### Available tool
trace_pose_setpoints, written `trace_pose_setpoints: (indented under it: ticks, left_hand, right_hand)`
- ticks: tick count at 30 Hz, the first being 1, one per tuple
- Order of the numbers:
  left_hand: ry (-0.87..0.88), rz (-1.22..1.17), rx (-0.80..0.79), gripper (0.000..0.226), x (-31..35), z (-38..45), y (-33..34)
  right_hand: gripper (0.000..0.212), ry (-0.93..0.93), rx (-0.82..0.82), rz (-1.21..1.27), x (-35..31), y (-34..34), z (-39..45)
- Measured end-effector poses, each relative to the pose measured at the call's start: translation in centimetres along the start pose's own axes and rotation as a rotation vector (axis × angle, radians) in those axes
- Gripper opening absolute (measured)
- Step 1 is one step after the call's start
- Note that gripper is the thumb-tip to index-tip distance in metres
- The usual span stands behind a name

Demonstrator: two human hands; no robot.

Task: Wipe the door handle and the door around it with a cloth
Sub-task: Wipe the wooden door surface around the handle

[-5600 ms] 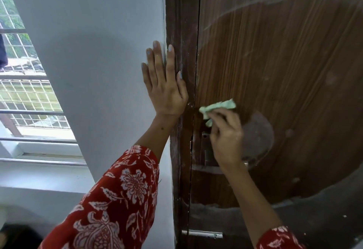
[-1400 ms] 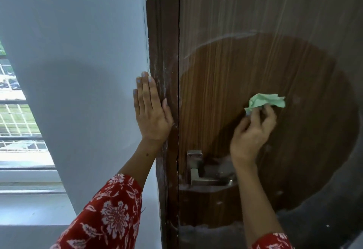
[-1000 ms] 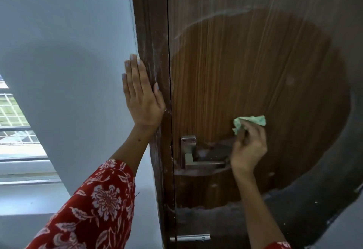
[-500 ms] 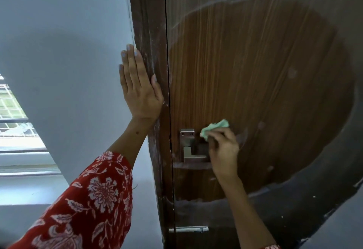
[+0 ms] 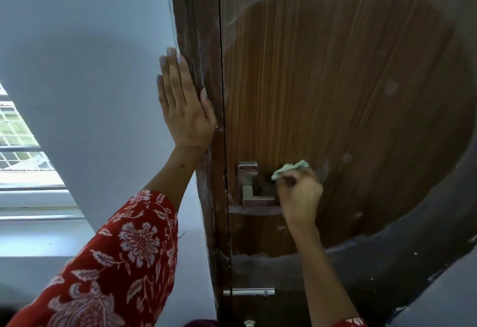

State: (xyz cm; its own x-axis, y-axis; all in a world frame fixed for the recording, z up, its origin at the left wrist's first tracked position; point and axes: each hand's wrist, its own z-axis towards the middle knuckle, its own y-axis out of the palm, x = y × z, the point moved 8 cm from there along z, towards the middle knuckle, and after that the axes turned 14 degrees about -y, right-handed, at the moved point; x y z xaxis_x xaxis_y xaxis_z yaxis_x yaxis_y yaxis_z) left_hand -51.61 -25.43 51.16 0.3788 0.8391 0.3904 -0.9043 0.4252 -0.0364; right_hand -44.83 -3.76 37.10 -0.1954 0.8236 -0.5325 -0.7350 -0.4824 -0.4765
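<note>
A pale blue wall [image 5: 85, 68] stands beside a bright, grilled window [image 5: 18, 141].

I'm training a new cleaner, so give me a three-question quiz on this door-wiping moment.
1. True or false: the left hand holds the cloth.
2. Which is nearer the door's edge, the handle or the right hand?
3. The left hand rests flat where? A) on the wall by the frame B) on the handle C) on the window

Key: 1 false; 2 the handle; 3 A
</note>
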Motion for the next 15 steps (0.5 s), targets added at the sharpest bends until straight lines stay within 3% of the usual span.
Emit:
trace_pose_setpoints:
  ticks: [3,6,8,12,13,15]
  left_hand:
    - [-0.008,0.016,0.005,0.049,0.1,-0.3,-0.1]
    - [-0.014,0.002,0.014,0.049,0.0,-0.6,-0.1]
    - [-0.012,-0.007,0.021,0.05,-0.1,-0.6,-0.1]
    - [-0.017,-0.006,0.031,0.05,-0.3,-0.6,0.2]
    - [-0.02,-0.004,0.034,0.05,-0.3,-0.7,0.2]
    - [-0.024,-0.009,0.039,0.05,-0.5,-0.9,0.3]
  right_hand:
    - [0.018,0.033,0.25,0.038,-0.6,-2.1,0.1]
    - [0.019,-0.153,0.049,0.056,-2.3,0.1,0.4]
    - [0.018,-0.172,-0.039,0.043,-1.0,0.5,0.0]
    - [0.016,0.068,0.376,0.026,4.1,-4.4,-0.8]
    - [0.016,0.051,0.404,0.017,4.3,-4.7,-0.9]
    - [0.017,-0.043,0.293,0.033,4.4,-3.6,-0.6]
